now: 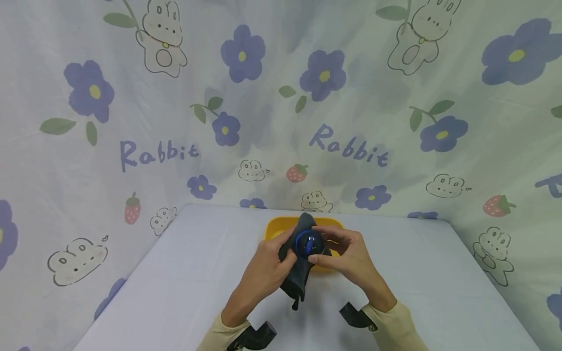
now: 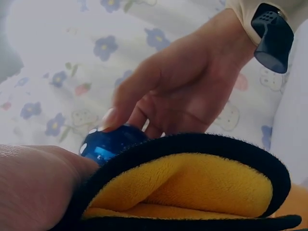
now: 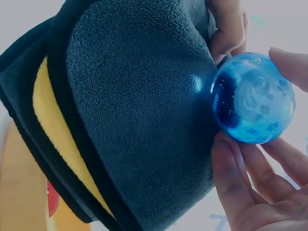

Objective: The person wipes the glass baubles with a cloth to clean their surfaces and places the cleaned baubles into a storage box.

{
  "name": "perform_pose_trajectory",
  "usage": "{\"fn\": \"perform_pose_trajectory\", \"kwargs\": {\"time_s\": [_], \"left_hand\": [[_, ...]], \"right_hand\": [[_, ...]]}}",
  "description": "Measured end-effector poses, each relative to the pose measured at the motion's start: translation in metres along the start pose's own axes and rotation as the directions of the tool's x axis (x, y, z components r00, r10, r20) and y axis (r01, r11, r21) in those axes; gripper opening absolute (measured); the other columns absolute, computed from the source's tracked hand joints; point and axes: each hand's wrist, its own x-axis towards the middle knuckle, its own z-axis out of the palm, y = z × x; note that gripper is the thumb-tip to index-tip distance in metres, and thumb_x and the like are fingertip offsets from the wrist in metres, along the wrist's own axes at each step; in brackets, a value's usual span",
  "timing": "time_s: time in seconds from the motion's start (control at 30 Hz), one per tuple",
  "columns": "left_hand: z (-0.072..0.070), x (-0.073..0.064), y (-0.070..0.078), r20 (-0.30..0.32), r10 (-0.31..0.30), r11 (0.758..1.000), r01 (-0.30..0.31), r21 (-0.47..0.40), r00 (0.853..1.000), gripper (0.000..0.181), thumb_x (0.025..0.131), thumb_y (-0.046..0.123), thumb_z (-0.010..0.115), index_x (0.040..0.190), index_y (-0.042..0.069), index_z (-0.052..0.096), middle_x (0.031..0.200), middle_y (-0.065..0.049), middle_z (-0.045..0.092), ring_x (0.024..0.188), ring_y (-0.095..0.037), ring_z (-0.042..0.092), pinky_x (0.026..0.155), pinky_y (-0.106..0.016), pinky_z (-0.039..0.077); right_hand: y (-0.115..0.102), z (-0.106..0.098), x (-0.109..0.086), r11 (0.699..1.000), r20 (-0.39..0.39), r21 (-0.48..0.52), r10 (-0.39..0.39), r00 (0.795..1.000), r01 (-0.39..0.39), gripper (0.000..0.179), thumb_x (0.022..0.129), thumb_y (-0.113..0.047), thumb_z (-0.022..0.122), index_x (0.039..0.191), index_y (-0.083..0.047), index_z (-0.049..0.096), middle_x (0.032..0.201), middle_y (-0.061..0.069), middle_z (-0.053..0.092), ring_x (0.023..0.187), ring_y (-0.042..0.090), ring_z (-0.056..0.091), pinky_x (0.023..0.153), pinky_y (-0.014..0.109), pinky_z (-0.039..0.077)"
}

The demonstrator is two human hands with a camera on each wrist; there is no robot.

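A transparent blue ball (image 1: pixel 310 243), glossy with pale swirls and specks inside, is pinched between the thumb and fingers of my right hand (image 1: pixel 351 253). My left hand (image 1: pixel 266 265) grips a bunched dark grey cloth (image 1: pixel 295 282) against the ball's left side. The cloth has a black edge and a fuzzy yellow inner face (image 2: pixel 202 183), which shows in the left wrist view. In the right wrist view the ball (image 3: pixel 255 98) touches the cloth's grey face (image 3: pixel 130 91). The cloth hides part of my left fingers.
Behind and below the hands a yellow tray (image 1: pixel 275 227) stands on the white table (image 1: pixel 210 273). Part of a red object (image 3: pixel 53 198) shows at the tray in the right wrist view. A curtain (image 1: pixel 272 112) printed with flowers and rabbits hangs around the table's back and sides.
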Motion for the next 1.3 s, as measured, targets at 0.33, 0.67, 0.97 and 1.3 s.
{"fn": "perform_pose_trajectory", "kwargs": {"time_s": [0.33,0.67,0.97,1.3], "left_hand": [[0.0037,0.0018,-0.0012,0.041,-0.024,1.0,0.024,-0.003,0.999,0.058,0.097,0.008,0.055,0.155,0.004,0.046,0.104,-0.009,0.071,0.067,-0.006,0.061,0.052,-0.02,0.047],[0.0036,0.0009,-0.0001,0.061,-0.047,0.999,0.047,0.012,0.997,0.058,0.097,0.01,0.056,0.153,-0.001,0.047,0.071,0.002,0.046,0.045,-0.001,0.038,0.045,-0.017,0.039],[0.0019,-0.0003,-0.0009,0.056,-0.064,0.998,0.063,0.02,0.996,0.058,0.097,0.011,0.056,0.153,0.0,0.047,0.062,0.005,0.041,0.04,-0.002,0.035,0.043,-0.017,0.037],[0.0001,-0.0005,0.001,0.053,-0.055,0.998,0.053,0.039,0.997,0.056,0.098,0.01,0.056,0.153,0.002,0.048,0.061,0.005,0.046,0.041,-0.002,0.041,0.043,-0.016,0.04]], "right_hand": [[0.001,-0.0003,0.0009,1.0,-0.061,0.016,0.0,0.998,0.001,0.047,0.081,0.0,0.082,0.127,-0.003,0.07,0.118,0.018,0.073,0.099,0.018,0.07,0.099,0.028,0.057],[-0.0002,-0.0021,0.0013,0.999,-0.09,0.019,0.039,0.995,-0.038,0.057,0.081,-0.001,0.082,0.134,-0.001,0.065,0.129,0.019,0.069,0.108,0.014,0.07,0.099,0.026,0.056],[0.0009,-0.0015,0.0029,0.996,-0.078,0.042,0.078,0.994,-0.075,0.063,0.081,-0.001,0.082,0.139,0.006,0.059,0.133,0.021,0.067,0.112,0.01,0.069,0.099,0.026,0.056],[0.0023,-0.0011,0.0025,0.993,-0.072,-0.02,0.113,0.991,-0.115,0.063,0.078,-0.004,0.086,0.137,-0.003,0.064,0.136,0.016,0.067,0.111,0.017,0.07,0.101,0.029,0.056]]}}
